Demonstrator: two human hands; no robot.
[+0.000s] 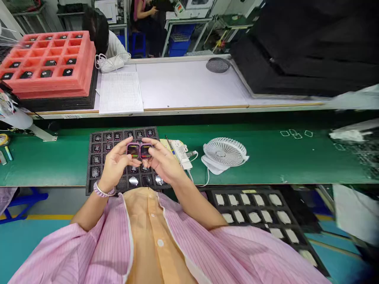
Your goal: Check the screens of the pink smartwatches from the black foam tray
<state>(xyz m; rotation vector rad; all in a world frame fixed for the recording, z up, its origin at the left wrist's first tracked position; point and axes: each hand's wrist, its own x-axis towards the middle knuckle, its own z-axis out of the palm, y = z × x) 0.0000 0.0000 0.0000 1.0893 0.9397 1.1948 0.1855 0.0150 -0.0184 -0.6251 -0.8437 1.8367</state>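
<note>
My left hand (117, 162) pinches a small square smartwatch (133, 150) with a dark lit screen and a purplish rim. Side by side with it, a second smartwatch (146, 150) of the same look is gripped by my right hand (163, 159). Both screens face me and show coloured marks. Beneath my hands lies a black foam tray (92, 159) whose square pockets hold several watch bodies. Some pockets at its near edge hold shiny round-backed pieces (134, 181). My hands and forearms hide part of the tray.
Right of the tray stand a white power strip (182, 154) and a white fan (223, 152) on the green bench (263, 157). On the shelf are a red foam tray stack (79, 85), paper sheets (121, 92) and a black-covered stack (296, 51). Another tray (245, 203) sits low right.
</note>
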